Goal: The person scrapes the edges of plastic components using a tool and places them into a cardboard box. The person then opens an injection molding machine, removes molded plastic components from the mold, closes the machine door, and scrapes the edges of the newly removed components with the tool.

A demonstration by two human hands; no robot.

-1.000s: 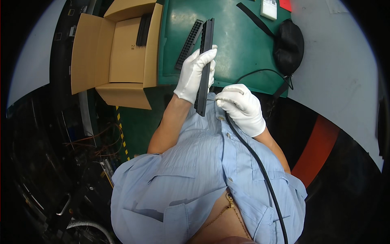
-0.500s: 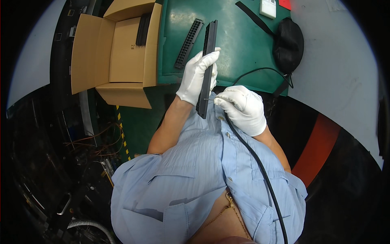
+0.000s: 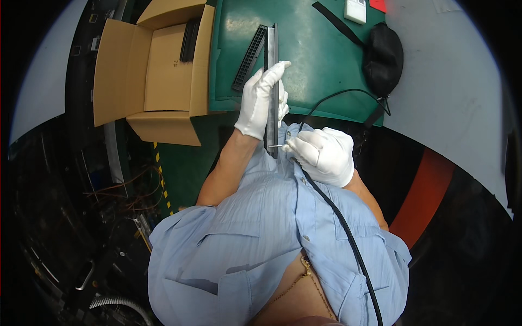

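My left hand (image 3: 258, 106), in a white glove, is closed around a long dark plastic strip (image 3: 272, 81) with a lighter grey face. The strip stands nearly lengthwise, its near end over my shirt. In its white glove, my right hand (image 3: 322, 155) pinches a thin metal pin-like tool (image 3: 277, 146). The tool's tip is at the near end of the strip; whether it touches cannot be made out. Most of the tool is hidden by the fingers. Beyond my left hand, a black slotted strip (image 3: 249, 58) lies on the green mat (image 3: 310, 57).
An open cardboard box (image 3: 167, 81) stands left of the mat, with dark strips (image 3: 190, 39) inside. A black pouch (image 3: 383, 57) with a strap lies at the right, below a white device (image 3: 355, 10). A black cable (image 3: 348, 225) runs over my shirt.
The held strip has turned, so its lighter grey face shows. My right hand has moved slightly nearer to me, bringing the tool to the strip's near end.
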